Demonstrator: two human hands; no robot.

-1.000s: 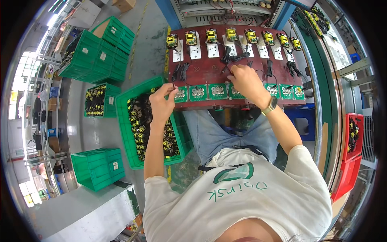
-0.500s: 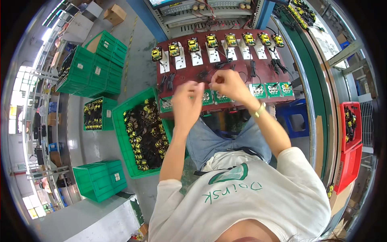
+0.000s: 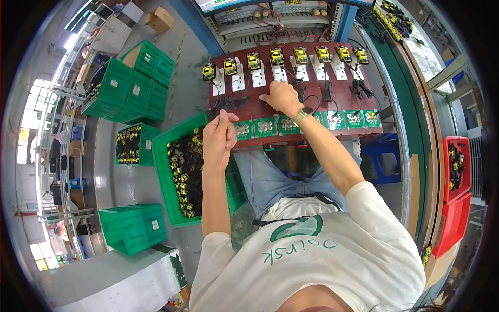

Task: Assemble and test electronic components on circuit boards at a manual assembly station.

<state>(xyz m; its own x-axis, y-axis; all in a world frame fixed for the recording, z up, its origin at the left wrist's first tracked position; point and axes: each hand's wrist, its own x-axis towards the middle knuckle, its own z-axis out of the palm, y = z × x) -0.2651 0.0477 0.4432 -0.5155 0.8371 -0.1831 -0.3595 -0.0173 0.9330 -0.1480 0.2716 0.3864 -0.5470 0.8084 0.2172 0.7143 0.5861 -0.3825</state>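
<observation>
My left hand (image 3: 219, 136) hovers over the front left corner of the dark red bench (image 3: 247, 112), its fingers curled in and the thumb up against the index finger. Whatever it may hold is hidden. My right hand (image 3: 283, 99) is over the middle of the bench, fingers bent down and thumb out to the left; its fingertips are mostly hidden. Just beyond it a circuit board with a yellow transformer (image 3: 276, 55) stands at a white plate (image 3: 279, 74), one of several in a row. Nearest my left hand is a green contact board (image 3: 243, 130) in the front row.
Black cables (image 3: 359, 88) lie across the bench. A green crate (image 3: 171, 195) full of yellow-and-black boards stands at its left, with more green crates (image 3: 130, 229) beyond. Behind the bench rises a blue-framed rack (image 3: 343, 23). A blue stool (image 3: 384, 158) and red bins (image 3: 451, 223) are at right.
My hands were close together above the bench middle. The left has drawn back to the left and nearer me; the right has reached farther away toward the plates. The view has shifted slightly.
</observation>
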